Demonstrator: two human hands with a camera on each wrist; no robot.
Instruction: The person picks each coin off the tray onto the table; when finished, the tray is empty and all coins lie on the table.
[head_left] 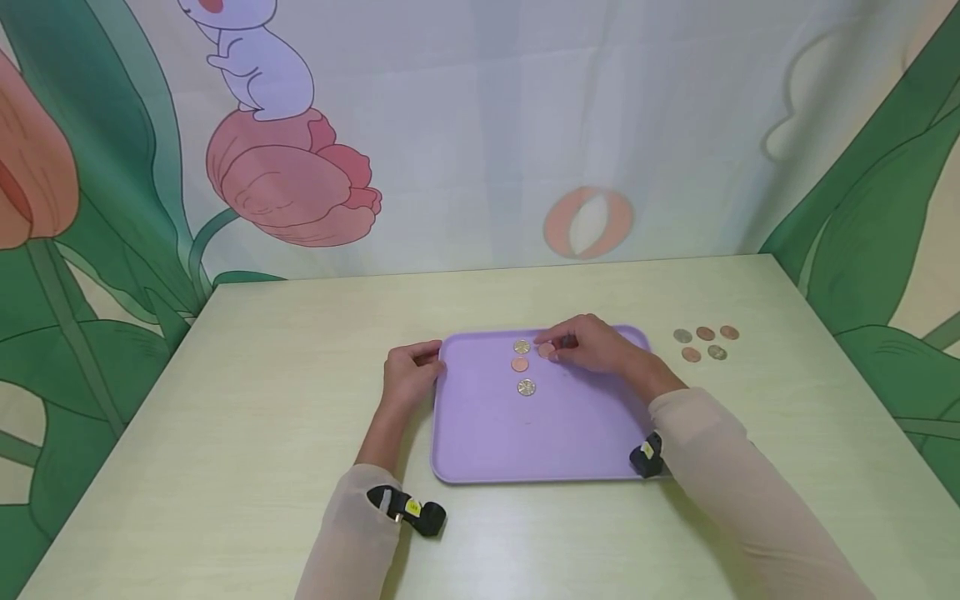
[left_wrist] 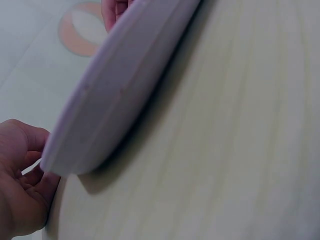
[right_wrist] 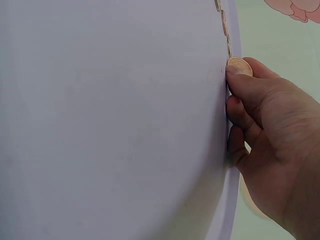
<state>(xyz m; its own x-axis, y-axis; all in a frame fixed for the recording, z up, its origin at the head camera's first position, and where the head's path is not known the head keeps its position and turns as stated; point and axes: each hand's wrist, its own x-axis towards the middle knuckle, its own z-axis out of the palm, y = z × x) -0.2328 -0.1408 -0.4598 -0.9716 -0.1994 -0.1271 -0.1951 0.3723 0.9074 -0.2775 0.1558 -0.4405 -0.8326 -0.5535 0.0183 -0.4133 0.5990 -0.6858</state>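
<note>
A shallow lilac tray lies on the table, and my left hand grips its left rim close to the far corner. In the left wrist view, the thumb and fingers of the left hand meet the end of the tray. My right hand pinches a copper coin over the far part of the tray; the right wrist view shows this coin tilted between thumb and forefinger. Beside it, a gold-coloured coin, a copper coin and another gold-coloured coin form a rough column.
Several copper and silvery coins, among them a copper coin and a silvery coin, lie on the table right of the tray. A printed curtain hangs behind the table's far edge.
</note>
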